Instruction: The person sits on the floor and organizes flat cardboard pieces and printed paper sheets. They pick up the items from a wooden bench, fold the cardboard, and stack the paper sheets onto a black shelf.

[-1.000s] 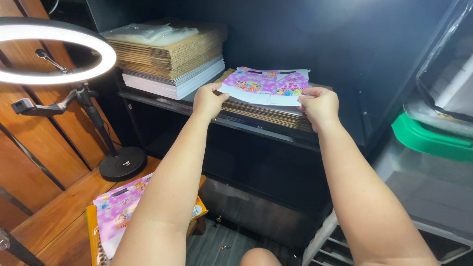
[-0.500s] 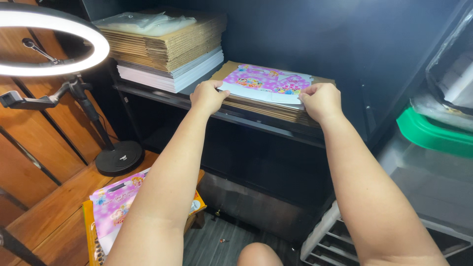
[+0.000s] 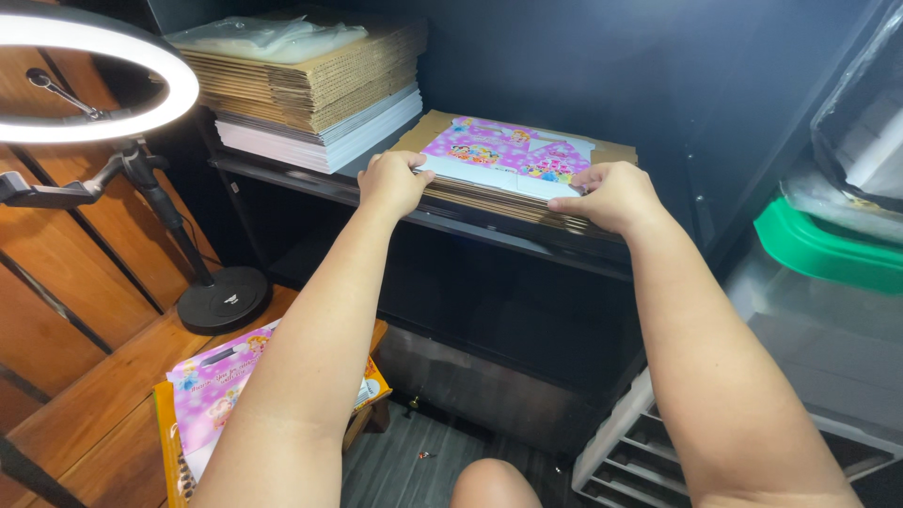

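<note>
Both the left hand (image 3: 393, 181) and right hand (image 3: 611, 196) grip the pink printed sheet (image 3: 508, 155) atop the cardboard stack (image 3: 527, 202) on the shelf (image 3: 451, 224), seemingly squaring it there.

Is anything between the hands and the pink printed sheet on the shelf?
Nothing visible. The left hand and right hand already touch the near edge of the pink printed sheet, which lies flat on a brown cardboard stack.
</note>
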